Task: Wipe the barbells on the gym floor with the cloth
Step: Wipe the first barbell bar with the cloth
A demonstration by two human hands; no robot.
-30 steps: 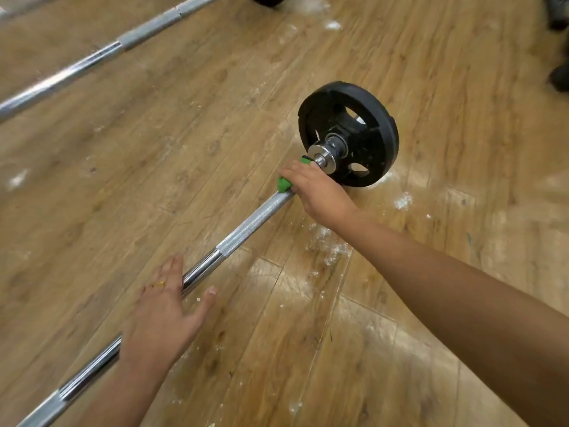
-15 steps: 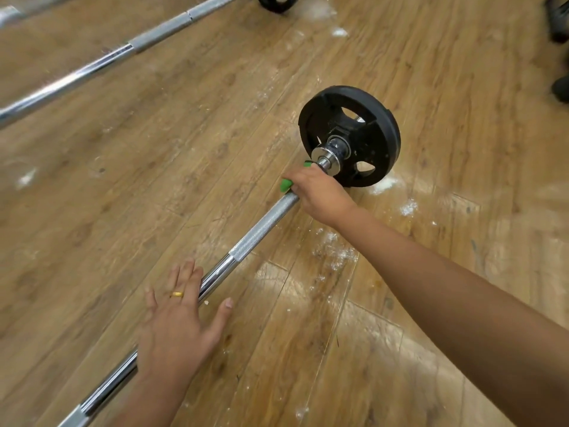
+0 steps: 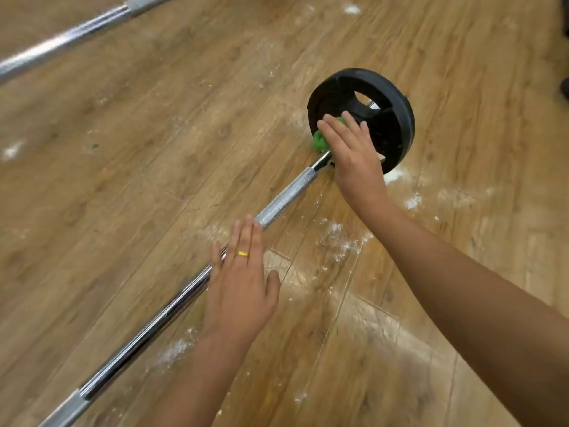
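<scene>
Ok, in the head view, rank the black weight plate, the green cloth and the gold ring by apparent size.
1. black weight plate
2. green cloth, mostly hidden under the right hand
3. gold ring on the left hand

A person's left hand, at 6 o'clock in the frame, wears a plain gold ring on one finger, while the right hand, toward 1 o'clock, and both forearms are bare, nails trimmed short.

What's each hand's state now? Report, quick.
Left hand: open, flat on the barbell bar.
Right hand: open, pressing the green cloth against the black weight plate.
</scene>
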